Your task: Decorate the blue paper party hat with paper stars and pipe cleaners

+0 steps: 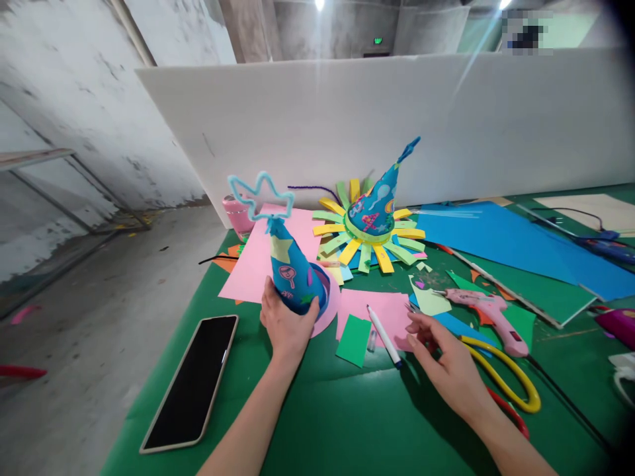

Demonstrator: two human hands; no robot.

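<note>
In my left hand [290, 324] is a blue paper cone hat [292, 264], tilted, with stickers, a pink brim and a light-blue fuzzy pipe-cleaner star [262, 198] at its tip. My right hand [441, 354] hovers at the right edge of a pink paper piece [374, 303], thumb and fingers apart and curved. Beneath that hand lie scissors [528, 396] with yellow and red handles, mostly hidden. A white marker [384, 337] and its clear cap [372, 341] rest between my hands, beside a green paper rectangle [354, 340].
Behind stands a second blue cone hat [374, 208] with a yellow-green strip brim. A pink glue gun [489, 311] with a cord lies right, near blue sheets [496, 231]. A phone [193, 383] lies front left. A white panel [347, 125] borders the table's back.
</note>
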